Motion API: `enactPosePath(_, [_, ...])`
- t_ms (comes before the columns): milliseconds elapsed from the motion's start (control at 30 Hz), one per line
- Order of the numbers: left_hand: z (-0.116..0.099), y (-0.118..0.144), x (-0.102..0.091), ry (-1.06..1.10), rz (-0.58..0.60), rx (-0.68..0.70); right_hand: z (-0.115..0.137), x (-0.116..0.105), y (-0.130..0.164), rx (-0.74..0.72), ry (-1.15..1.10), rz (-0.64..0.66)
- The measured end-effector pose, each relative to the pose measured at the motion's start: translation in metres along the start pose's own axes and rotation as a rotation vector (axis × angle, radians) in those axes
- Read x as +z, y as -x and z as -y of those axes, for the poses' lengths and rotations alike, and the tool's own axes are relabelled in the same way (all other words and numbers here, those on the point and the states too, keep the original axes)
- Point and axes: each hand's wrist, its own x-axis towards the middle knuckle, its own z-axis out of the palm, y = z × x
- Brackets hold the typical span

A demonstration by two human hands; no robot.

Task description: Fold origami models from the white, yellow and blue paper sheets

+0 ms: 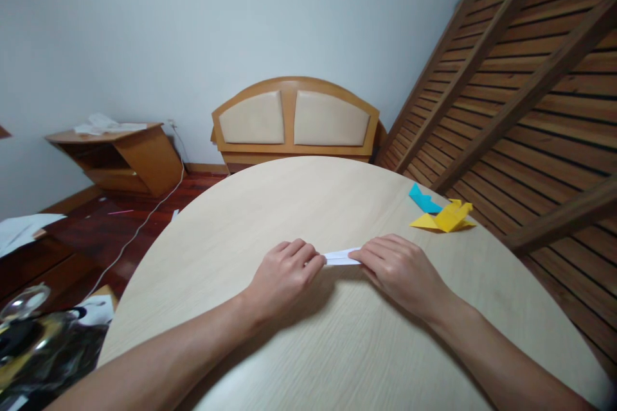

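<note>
A narrow strip of folded white paper [341,257] stretches between my two hands, just above the middle of the round table [308,192]. My left hand [292,270] is closed on its left end, thumb and fingers pinching it. Its right end is gripped by my right hand [398,268], with the thumb lying along the near side. Both ends of the paper are hidden under my fingers. To the right of my right hand lie a yellow origami piece [450,215] with pointed wings and a smaller blue folded paper piece [424,199].
A slatted wooden frame [511,90] leans along the right side, close to the table's edge. Behind the table stands a padded headboard [296,117]. On the left are a wooden cabinet [149,160] with papers, a white cable [144,225] and cluttered dark items [53,347].
</note>
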Motion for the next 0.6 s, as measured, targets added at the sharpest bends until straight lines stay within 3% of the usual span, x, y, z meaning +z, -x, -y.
enactPosePath(233, [0.007,0.002,0.0,-0.013,0.034,-0.071,-0.018,-0.007,0.004,0.093,-0.07,0.003])
enactPosePath(433, [0.01,0.004,0.01,0.173,0.073,-0.246,-0.041,-0.009,0.017,0.22,0.034,-0.021])
enactPosePath(600, [0.006,0.002,0.008,0.499,0.164,-0.518,-0.039,-0.021,0.016,0.225,0.126,-0.242])
